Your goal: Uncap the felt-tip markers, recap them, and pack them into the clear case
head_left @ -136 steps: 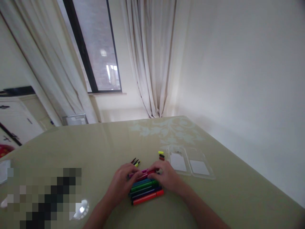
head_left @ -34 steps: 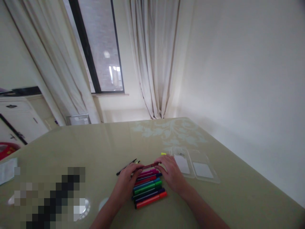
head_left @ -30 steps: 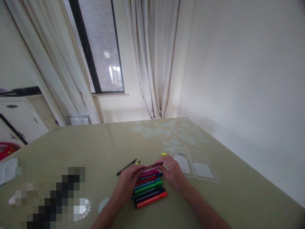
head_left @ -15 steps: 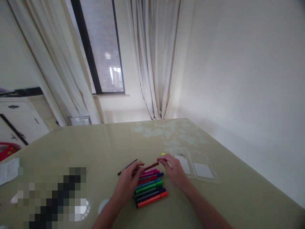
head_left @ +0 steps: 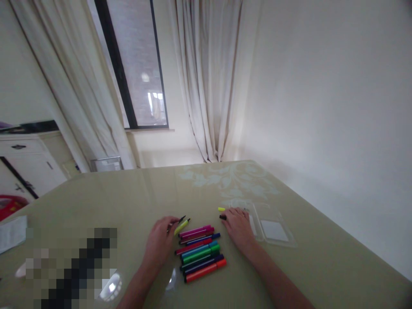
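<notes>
My left hand [head_left: 160, 239] is closed on a thin black marker [head_left: 182, 219], whose uncapped tip points away to the right. Just beside its fingertips lies a yellow marker [head_left: 182, 226] without its cap. My right hand [head_left: 237, 224] rests by the clear plastic case, fingers bent, with a small black cap [head_left: 222, 217] at its thumb and fingertips. The loose yellow cap [head_left: 221, 209] lies just beyond that hand. Between my hands is a row of capped markers: pink [head_left: 195, 231], red [head_left: 196, 246], green [head_left: 201, 254], dark blue and orange-red [head_left: 206, 273].
The open clear case [head_left: 278, 231] with white inserts lies to the right, partly under my right hand. Papers [head_left: 13, 231] sit at the table's left edge. A blurred-out patch covers the lower left. A wall runs along the right side.
The brown marker has left my hands and lies in the row beside the pink ones. My left hand has moved left onto the black marker; my right hand has shifted slightly right.
</notes>
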Available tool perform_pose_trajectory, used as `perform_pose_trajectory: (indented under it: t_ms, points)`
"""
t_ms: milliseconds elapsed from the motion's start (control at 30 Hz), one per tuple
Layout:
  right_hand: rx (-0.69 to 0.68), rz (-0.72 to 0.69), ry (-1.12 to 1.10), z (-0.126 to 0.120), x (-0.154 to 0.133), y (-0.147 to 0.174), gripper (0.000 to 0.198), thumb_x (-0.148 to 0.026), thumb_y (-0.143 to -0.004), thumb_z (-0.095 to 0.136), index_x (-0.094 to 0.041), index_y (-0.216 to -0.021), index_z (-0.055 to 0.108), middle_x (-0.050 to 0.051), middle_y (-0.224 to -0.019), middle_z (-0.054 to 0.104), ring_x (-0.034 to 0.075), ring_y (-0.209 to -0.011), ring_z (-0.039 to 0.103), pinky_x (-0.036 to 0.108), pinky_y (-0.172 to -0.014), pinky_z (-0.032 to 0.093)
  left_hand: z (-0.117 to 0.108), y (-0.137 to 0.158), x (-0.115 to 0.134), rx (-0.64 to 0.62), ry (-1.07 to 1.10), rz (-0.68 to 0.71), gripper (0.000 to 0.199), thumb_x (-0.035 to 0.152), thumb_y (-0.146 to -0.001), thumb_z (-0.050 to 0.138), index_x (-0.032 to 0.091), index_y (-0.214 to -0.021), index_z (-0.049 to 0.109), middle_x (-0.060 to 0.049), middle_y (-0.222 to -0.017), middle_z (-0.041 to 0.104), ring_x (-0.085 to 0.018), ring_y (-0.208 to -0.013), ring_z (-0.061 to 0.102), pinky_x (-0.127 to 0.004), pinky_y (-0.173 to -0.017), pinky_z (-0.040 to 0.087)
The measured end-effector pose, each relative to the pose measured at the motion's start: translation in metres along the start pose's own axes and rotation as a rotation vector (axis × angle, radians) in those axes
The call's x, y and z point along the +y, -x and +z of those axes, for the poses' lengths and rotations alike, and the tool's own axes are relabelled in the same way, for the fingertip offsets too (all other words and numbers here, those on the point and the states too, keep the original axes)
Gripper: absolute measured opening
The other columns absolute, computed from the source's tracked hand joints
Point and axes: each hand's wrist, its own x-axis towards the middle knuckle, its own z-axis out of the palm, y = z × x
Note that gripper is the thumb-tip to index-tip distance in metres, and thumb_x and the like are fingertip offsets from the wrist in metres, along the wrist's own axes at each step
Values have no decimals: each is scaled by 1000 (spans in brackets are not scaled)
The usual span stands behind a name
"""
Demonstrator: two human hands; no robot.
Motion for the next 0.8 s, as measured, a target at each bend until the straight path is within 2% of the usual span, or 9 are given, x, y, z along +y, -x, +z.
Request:
perform_pose_trajectory:
  t_ms: [67,133,233,300,467,600,800]
  points:
    - [-11,-5,-25,-1,-1,-1,15,-12,-91,61,-23,-96,70,6,-104,75,27,-102,61,43,-94,34,-5,0,-11,26,-155,-43,30,32,-94,48,21,-105,74,-11,-108,74,-30,-103,65,-44,-93,49]
    - [-27,0,-62,-2,-2,-1,16,-11,-90,61,-23,-93,70,5,-101,76,27,-100,61,44,-94,34,-8,1,-18,-2,-270,-76,30,31,-94,48,22,-106,75,-11,-110,73,-31,-105,63,-46,-93,48]
    - [-41,10,-154,-6,-7,-1,16,-10,-90,61,-23,-94,70,5,-101,75,28,-101,62,45,-95,36,-11,2,-19,-44,-324,-99,30,30,-94,47,22,-100,75,-11,-108,72,-32,-104,63,-46,-92,48]
    - [-30,-16,-285,-9,-11,-1,14,-13,-92,60,-22,-96,70,5,-102,74,27,-101,63,42,-93,40,-10,1,-14,-16,-263,-87,29,30,-94,46,21,-100,73,-11,-106,73,-31,-103,64,-46,-93,47]
    - [43,-140,-658,-20,-25,1,12,-23,-97,58,-21,-99,70,5,-100,70,21,-97,64,33,-88,49,-2,0,9,-17,113,23,27,39,-94,51,22,-102,70,-7,-103,75,-26,-99,69,-41,-93,51]
    - [82,-171,-727,-25,-31,2,12,-27,-98,60,-22,-99,71,5,-100,69,21,-98,64,33,-90,49,4,4,21,-24,196,43,24,38,-92,55,23,-102,71,-6,-102,76,-26,-98,70,-42,-92,53]
    - [81,-183,-759,-25,-34,3,11,-25,-97,62,-22,-99,72,5,-98,70,21,-98,65,33,-89,49,6,7,21,-72,218,60,23,37,-92,56,25,-102,72,-5,-102,76,-26,-99,69,-42,-93,53]
